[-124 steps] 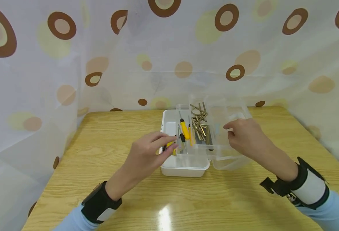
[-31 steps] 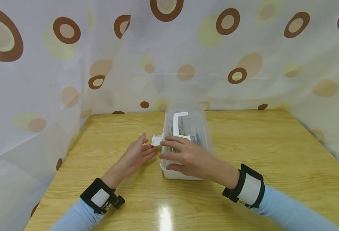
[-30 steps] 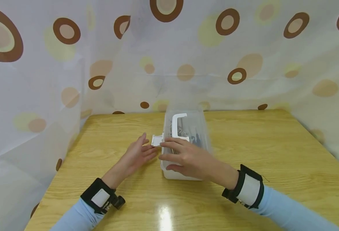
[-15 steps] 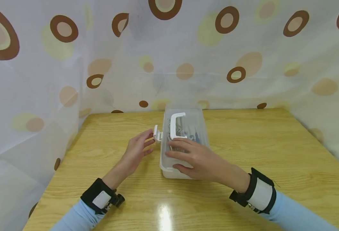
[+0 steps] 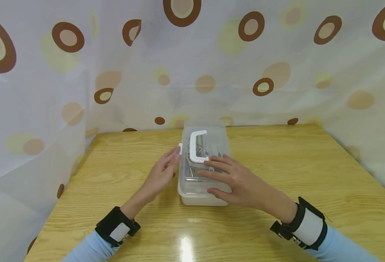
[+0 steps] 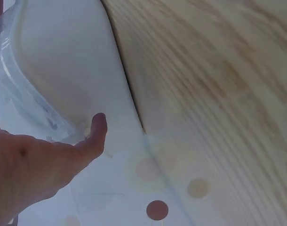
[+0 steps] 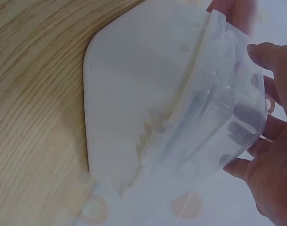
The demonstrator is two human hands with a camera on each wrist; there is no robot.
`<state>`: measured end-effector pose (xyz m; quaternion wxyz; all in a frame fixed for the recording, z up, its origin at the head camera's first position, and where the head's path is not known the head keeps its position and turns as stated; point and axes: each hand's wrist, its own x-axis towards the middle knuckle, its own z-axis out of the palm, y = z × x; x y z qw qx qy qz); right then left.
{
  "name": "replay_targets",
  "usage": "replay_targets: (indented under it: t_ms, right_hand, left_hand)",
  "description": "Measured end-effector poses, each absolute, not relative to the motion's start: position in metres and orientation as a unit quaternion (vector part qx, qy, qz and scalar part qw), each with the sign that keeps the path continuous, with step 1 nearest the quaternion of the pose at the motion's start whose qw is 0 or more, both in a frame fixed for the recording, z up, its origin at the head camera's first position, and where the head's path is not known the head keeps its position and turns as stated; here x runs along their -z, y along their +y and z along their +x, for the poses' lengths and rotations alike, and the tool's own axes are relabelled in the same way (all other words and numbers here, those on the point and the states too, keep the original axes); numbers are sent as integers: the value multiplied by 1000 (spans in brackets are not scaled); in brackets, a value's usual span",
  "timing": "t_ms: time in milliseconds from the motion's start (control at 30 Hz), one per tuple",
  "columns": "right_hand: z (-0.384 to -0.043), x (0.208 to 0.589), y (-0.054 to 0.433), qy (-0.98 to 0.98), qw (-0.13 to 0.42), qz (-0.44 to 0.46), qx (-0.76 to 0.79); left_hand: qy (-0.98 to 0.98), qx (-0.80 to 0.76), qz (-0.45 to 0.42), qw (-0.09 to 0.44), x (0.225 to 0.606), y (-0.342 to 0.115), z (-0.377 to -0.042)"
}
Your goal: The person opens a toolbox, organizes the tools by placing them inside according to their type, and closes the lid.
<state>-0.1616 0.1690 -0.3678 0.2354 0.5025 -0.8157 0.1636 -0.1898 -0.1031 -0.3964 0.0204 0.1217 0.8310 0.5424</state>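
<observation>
A white toolbox (image 5: 204, 201) with a clear lid (image 5: 195, 186) stands on the table, its lid down. Blurry metal and bluish tool shapes show through the lid. A white handle (image 5: 193, 147) lies on top. My left hand (image 5: 159, 176) is at the box's left side, fingers fairly straight against the white latch (image 5: 180, 148), which they partly cover. Spread over the lid's near right part is my right hand (image 5: 241, 182). In the right wrist view, fingertips (image 7: 235, 168) of that hand touch the clear lid. The left wrist view shows the left thumb (image 6: 97, 134) beside the box wall.
The wooden table (image 5: 126, 153) reaches back to a dotted white curtain (image 5: 140, 72), which also hangs along both sides. Each wrist wears a black strap (image 5: 117, 225) with a small camera. Bare wood lies left and right of the box.
The lid, swung out to the right at first, has come down over the tools. The latch has turned from sticking outward to upright against the box, with my left hand following. My right hand shifted slightly right.
</observation>
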Motion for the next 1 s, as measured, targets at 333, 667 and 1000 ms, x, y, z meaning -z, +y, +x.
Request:
replay_targets:
  t_ms: [333,667,1000]
  right_hand:
    - [-162,374,168,-813,235,498,-189]
    - [-158,374,159,-843,215,466,-163]
    - [-159,374,160,-839,209,470,-176]
  left_hand:
    - [866,-478,142,28,396,-106,-192]
    - [835,-530,129,79,397,-105,-192]
    - [792,-594,95,102,394,-101,-197]
